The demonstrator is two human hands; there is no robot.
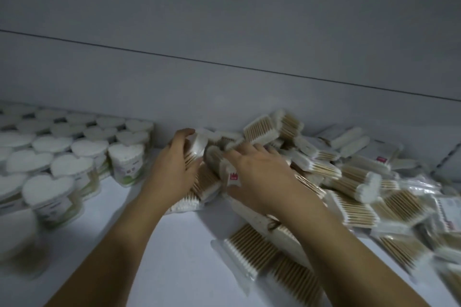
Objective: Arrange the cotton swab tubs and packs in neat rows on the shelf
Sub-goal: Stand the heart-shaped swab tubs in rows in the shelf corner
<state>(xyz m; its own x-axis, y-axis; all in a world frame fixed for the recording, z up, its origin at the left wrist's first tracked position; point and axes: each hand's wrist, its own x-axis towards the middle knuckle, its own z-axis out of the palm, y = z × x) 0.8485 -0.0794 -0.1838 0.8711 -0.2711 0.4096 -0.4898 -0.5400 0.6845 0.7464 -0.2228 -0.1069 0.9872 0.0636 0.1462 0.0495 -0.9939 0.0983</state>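
Heart-shaped cotton swab tubs (62, 157) with white lids stand in rows on the left of the white shelf (159, 257). A loose heap of clear swab packs (349, 182) with wooden sticks covers the right side. My left hand (172, 169) grips an upright pack (197, 147) at the heap's left edge, fingers curled over its top. My right hand (262, 177) lies on the packs beside it, thumb under a pack with a red label (234, 178), fingers curled round a dim pack behind. The picture is blurred.
A grey back wall (224, 45) rises right behind the heap. One pack (264, 257) lies flat near the front under my right forearm. A blurred tub (17, 249) stands at the near left. Bare shelf shows between my forearms.
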